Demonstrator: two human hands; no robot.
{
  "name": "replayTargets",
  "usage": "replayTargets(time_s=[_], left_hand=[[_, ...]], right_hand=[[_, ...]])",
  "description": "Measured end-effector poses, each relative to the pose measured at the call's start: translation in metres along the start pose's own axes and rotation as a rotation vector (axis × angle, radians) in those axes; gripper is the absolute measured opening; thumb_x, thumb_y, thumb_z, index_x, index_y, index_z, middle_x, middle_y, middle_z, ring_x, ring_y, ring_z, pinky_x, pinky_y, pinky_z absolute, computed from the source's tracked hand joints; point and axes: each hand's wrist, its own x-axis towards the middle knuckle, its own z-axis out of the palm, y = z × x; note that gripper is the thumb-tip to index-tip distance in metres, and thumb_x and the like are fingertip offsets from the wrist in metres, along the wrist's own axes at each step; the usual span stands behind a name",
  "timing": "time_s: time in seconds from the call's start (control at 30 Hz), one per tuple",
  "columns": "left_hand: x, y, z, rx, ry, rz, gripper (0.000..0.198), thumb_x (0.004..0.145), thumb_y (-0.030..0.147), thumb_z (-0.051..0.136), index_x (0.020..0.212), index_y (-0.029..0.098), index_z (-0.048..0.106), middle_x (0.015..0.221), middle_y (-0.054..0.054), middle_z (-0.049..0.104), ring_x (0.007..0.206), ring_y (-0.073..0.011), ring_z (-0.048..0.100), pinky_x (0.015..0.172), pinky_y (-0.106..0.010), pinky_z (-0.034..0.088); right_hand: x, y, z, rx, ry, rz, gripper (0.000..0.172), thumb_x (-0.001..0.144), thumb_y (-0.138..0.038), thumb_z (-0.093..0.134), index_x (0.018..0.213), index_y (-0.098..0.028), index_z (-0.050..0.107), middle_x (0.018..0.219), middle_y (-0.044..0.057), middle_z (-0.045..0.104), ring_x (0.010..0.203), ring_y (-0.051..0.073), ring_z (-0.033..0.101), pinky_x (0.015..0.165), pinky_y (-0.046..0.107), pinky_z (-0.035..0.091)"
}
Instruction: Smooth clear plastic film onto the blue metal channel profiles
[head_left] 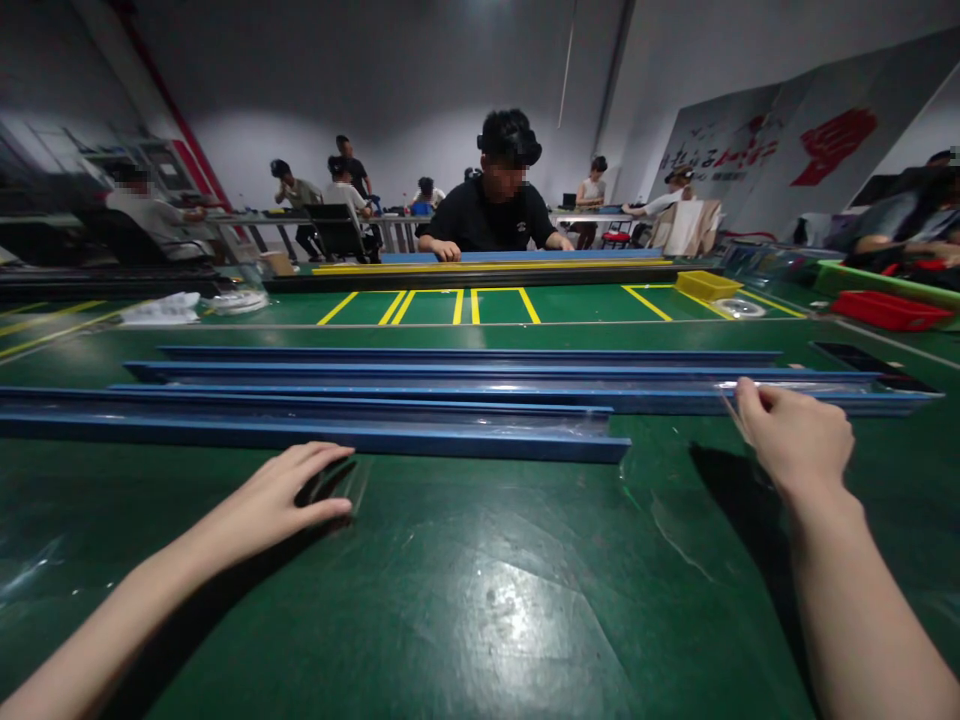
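Note:
My left hand (pixel 304 492) is over the green table, its thumb and fingers curved around the end of a clear plastic strip (pixel 360 488). My right hand (pixel 795 430) pinches clear plastic between thumb and fingertips, beside the far rails. The plastic is so transparent that its course between the hands cannot be followed. Just beyond my left hand lies the nearest blue channel rail (pixel 480 441), with glossy clear material in its groove. Behind it, more long blue rails (pixel 465 392) run side by side across the table.
A person (pixel 491 215) opposite has both hands at another blue rail (pixel 525 256), by yellow and black rails. A yellow tray (pixel 707 286), a red tray (pixel 892 310) and a dark flat panel (pixel 870 362) are at the right. A tape roll (pixel 236 300) sits far left.

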Motion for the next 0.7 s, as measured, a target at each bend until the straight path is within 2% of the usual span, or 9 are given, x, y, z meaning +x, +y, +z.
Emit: replayTargets(time_s=[0.13,0.2,0.27,0.33,0.43,0.47,0.57,0.7], left_hand=[[0.014,0.051,0.012,0.061,-0.061,0.173,0.073,0.065,0.062,0.048,0.128,0.028,0.032,0.128,-0.006,0.04,0.112,-0.026,0.039,0.092,-0.036,0.031],[0.018,0.065,0.015,0.098,-0.054,0.217,0.072,0.066,0.06,0.05,0.128,0.028,0.033,0.122,-0.007,0.045,0.107,-0.0252,0.042,0.089,-0.035,0.032],[0.021,0.069,0.017,0.12,-0.01,0.22,0.071,0.066,0.055,0.053,0.128,0.026,0.033,0.114,-0.007,0.049,0.101,-0.024,0.044,0.086,-0.034,0.034],[0.022,0.065,0.017,0.127,0.057,0.213,0.06,0.07,0.048,0.053,0.123,0.023,0.039,0.108,-0.007,0.051,0.098,-0.0226,0.046,0.083,-0.032,0.035],[0.021,0.05,0.012,0.133,0.117,0.195,0.029,0.079,0.038,0.041,0.1,0.021,0.051,0.098,-0.005,0.054,0.092,-0.0203,0.047,0.077,-0.03,0.035],[0.021,0.044,0.009,0.138,0.118,0.176,0.025,0.08,0.036,0.038,0.093,0.021,0.053,0.094,-0.005,0.055,0.09,-0.02,0.048,0.076,-0.03,0.035],[0.02,0.027,-0.007,0.163,0.125,0.061,0.028,0.082,0.039,0.032,0.081,0.02,0.052,0.087,-0.004,0.056,0.085,-0.0205,0.048,0.073,-0.031,0.036],[0.023,0.019,-0.032,0.278,0.224,-0.178,0.025,0.082,0.033,0.03,0.085,0.02,0.051,0.095,-0.006,0.053,0.09,-0.0214,0.046,0.069,-0.03,0.038]], right_hand=[[-0.001,-0.002,-0.001,0.006,-0.026,-0.026,0.05,0.08,-0.045,0.025,0.091,-0.017,0.066,0.069,0.014,0.061,0.058,0.021,0.052,0.048,0.027,0.025],[-0.002,-0.003,-0.002,0.006,-0.038,-0.033,0.05,0.08,-0.045,0.025,0.09,-0.017,0.066,0.071,0.014,0.062,0.059,0.021,0.052,0.048,0.027,0.025],[-0.002,-0.003,-0.003,0.007,-0.038,-0.041,0.05,0.08,-0.045,0.025,0.088,-0.018,0.066,0.072,0.014,0.062,0.06,0.021,0.053,0.049,0.027,0.026],[-0.002,-0.003,-0.003,0.008,-0.032,-0.048,0.049,0.081,-0.044,0.025,0.087,-0.018,0.066,0.071,0.013,0.063,0.061,0.021,0.053,0.049,0.027,0.025],[-0.001,-0.002,-0.003,0.008,-0.01,-0.055,0.048,0.081,-0.044,0.026,0.085,-0.018,0.066,0.071,0.014,0.063,0.06,0.022,0.053,0.048,0.027,0.024],[-0.001,-0.002,-0.002,0.008,-0.003,-0.057,0.047,0.081,-0.044,0.026,0.084,-0.018,0.066,0.07,0.013,0.062,0.059,0.022,0.053,0.048,0.027,0.024],[-0.001,-0.002,0.003,0.017,-0.008,-0.134,0.046,0.081,-0.045,0.028,0.078,-0.018,0.065,0.066,0.012,0.062,0.056,0.02,0.052,0.049,0.026,0.024],[-0.005,-0.012,0.014,0.034,0.024,-0.425,0.048,0.084,-0.045,0.026,0.064,-0.017,0.06,0.06,0.008,0.06,0.055,0.017,0.05,0.053,0.026,0.025]])
